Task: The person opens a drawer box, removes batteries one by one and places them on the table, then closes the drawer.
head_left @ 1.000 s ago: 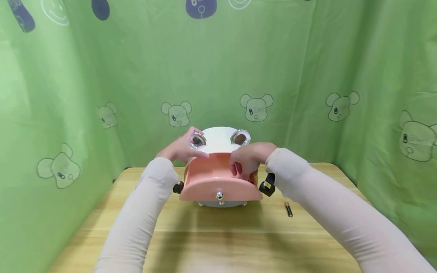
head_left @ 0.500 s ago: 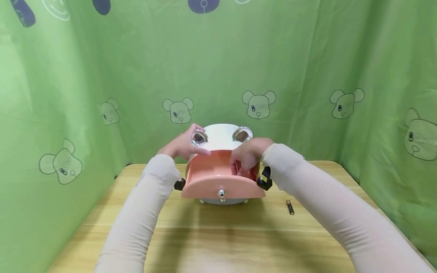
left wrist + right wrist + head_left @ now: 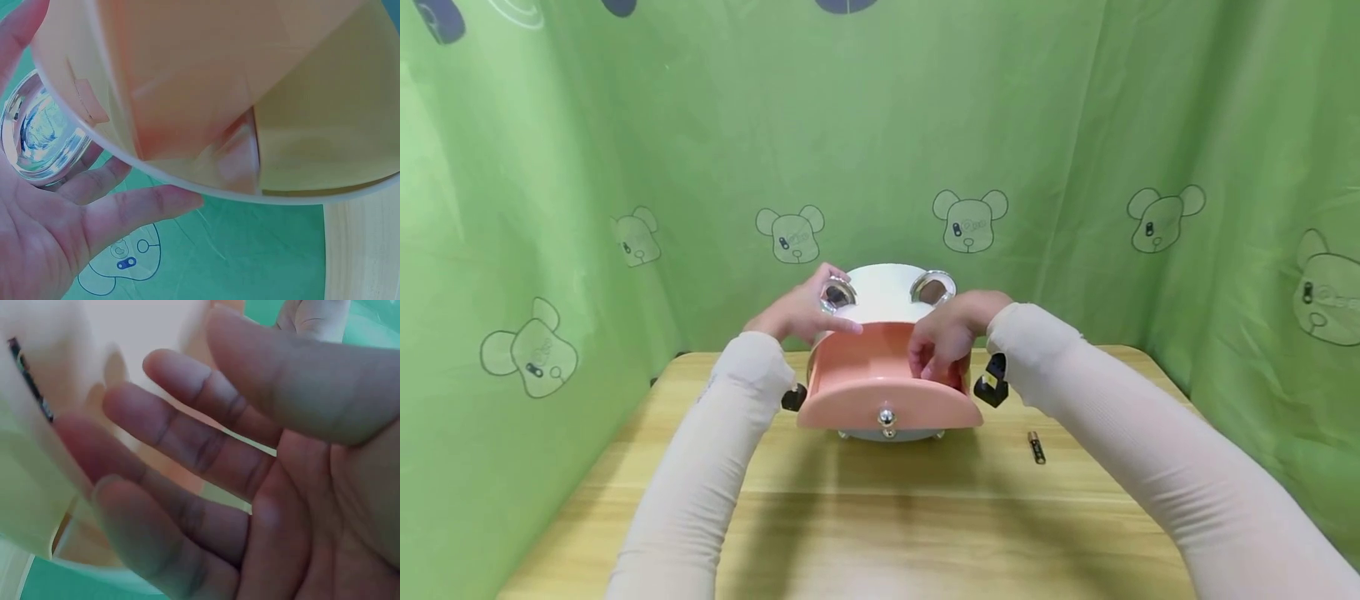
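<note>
A white rounded box point(image 3: 880, 292) with two silver rings on top stands on the table, its pink drawer point(image 3: 887, 403) pulled out toward me. My left hand point(image 3: 801, 312) grips the box's upper left, fingers behind the left silver ring point(image 3: 44, 128) and thumb along the front rim. Inside the drawer's right side is my right hand point(image 3: 951, 333), pointing down. The right wrist view shows its fingers point(image 3: 187, 431) loosely bent and apart, nothing between them. A thin black item point(image 3: 30, 378) with a gold mark lies just beyond its fingertips, partly hidden by the drawer wall.
A black battery with a copper end point(image 3: 1037, 447) lies on the wooden table point(image 3: 880, 517), right of the box. Green curtains point(image 3: 880, 125) with bear prints enclose the back and sides. Small black devices point(image 3: 991, 387) sit at both wrists.
The head view has tipped slightly downward. My right hand's fingers have shifted a little within the drawer. The left hand keeps its grip, and the box and drawer stay put.
</note>
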Tool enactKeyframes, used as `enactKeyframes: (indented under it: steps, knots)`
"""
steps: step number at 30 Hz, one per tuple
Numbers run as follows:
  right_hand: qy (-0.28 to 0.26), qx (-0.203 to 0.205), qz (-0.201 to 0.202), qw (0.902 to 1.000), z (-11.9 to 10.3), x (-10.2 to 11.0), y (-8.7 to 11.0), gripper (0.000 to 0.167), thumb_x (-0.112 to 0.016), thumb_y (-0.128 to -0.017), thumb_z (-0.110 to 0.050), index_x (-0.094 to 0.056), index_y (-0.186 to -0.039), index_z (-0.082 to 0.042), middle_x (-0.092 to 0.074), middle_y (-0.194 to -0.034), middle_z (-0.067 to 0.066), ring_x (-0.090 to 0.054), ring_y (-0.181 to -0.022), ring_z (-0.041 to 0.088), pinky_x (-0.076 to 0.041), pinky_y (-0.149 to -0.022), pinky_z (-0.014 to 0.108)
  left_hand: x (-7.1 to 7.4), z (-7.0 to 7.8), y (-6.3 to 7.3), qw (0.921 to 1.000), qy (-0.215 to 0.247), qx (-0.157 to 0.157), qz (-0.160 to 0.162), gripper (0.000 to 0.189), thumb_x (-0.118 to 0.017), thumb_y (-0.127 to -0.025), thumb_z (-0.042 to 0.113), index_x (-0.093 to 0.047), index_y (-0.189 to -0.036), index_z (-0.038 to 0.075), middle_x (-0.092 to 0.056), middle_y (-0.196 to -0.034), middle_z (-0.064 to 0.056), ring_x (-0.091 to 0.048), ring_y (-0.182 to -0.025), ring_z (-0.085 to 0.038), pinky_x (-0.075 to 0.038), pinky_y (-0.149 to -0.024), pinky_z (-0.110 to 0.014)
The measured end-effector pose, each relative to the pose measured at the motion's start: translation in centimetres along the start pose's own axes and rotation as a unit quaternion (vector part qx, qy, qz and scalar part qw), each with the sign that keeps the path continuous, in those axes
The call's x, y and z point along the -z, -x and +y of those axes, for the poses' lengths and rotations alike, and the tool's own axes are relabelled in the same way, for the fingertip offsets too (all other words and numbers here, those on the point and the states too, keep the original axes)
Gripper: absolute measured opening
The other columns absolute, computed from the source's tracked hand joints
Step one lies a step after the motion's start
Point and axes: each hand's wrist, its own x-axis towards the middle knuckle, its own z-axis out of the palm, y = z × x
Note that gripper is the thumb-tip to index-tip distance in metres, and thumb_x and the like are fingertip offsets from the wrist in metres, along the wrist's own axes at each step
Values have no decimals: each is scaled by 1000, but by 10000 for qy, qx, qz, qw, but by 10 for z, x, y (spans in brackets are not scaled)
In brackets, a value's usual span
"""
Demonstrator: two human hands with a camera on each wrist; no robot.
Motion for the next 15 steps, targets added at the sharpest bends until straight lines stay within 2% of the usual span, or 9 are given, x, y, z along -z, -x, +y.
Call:
enactKeyframes:
  steps: [11, 15]
  knots:
    - [356, -11, -147, 9993, -6, 2, 0, 8, -59, -96, -14, -63, -103, -12, -60, -97, 3, -63, -79, 17, -58, -75, 32, 0, 0, 0, 10000, -4, -16, -45, 89, -89, -68, 34, -32, -136, 26, -43, -135, -15, -55, -105, -34, -59, -63, -38]
    - [469, 154, -109, 9987, -7, 3, -2, 11, -60, -96, -17, -63, -105, -14, -61, -100, 1, -61, -85, 17, -56, -75, 32, 0, 0, 0, 10000, 48, 10, -69, 89, -89, -68, 33, -32, -135, 26, -43, -136, -15, -54, -107, -35, -59, -64, -39]
